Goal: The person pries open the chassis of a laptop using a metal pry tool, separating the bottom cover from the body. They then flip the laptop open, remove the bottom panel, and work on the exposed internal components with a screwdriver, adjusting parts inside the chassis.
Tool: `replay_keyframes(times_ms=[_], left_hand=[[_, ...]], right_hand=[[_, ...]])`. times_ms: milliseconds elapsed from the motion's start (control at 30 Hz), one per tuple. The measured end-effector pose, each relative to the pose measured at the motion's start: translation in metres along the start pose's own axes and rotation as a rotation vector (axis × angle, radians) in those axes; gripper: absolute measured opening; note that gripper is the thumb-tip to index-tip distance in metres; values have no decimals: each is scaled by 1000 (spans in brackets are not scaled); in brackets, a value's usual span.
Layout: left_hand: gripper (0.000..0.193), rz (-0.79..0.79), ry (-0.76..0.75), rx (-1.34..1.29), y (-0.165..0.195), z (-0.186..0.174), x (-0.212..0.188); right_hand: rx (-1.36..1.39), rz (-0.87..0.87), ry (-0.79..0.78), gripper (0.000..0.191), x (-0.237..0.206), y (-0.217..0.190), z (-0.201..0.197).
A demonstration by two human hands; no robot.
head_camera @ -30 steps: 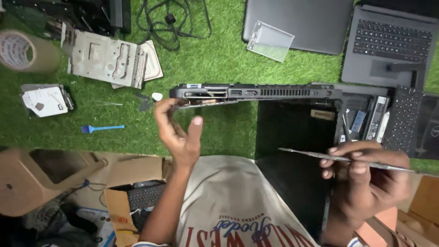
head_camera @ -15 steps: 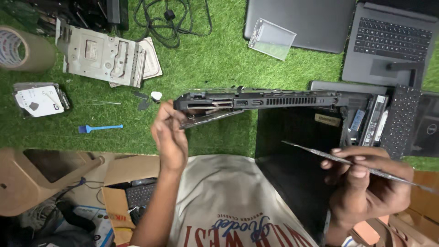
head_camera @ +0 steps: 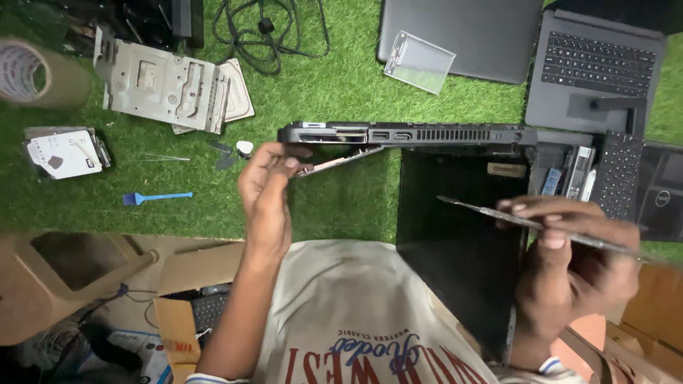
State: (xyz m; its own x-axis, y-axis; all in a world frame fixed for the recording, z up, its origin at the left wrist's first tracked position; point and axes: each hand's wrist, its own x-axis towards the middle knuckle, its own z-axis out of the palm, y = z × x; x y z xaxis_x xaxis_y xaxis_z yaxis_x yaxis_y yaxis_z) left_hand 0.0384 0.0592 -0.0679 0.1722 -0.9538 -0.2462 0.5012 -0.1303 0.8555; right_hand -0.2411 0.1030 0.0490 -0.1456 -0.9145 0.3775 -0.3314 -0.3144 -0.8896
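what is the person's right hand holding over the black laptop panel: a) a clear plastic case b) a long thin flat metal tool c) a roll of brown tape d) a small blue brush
b, since the right hand grips a long thin flat metal tool that juts out over the black laptop panel, while the small blue brush lies untouched on the green artificial grass mat.

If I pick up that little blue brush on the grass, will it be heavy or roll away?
The blue brush looks thin and plastic, so it is probably very light. Its bristle end looks flat and wide, so it likely would not roll far. It lies flat on the green turf, whose fibres would probably grip it rather than let it slide.
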Motion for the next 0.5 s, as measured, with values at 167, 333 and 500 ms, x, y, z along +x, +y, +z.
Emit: replay_keyframes(times_ms=[167, 333, 500], left_hand=[[17, -16, -36, -39, -1, -1, -7], [14, 43, -74, -59, -5, -7, -2], [20, 231, 59, 288, -10, -6, -6]], right_hand=[[99, -45, -78, 21, 25, -13, 3], [68, -139, -177, 19, 48, -17, 8], [10, -153, -227, 17, 51, -9, 11]])
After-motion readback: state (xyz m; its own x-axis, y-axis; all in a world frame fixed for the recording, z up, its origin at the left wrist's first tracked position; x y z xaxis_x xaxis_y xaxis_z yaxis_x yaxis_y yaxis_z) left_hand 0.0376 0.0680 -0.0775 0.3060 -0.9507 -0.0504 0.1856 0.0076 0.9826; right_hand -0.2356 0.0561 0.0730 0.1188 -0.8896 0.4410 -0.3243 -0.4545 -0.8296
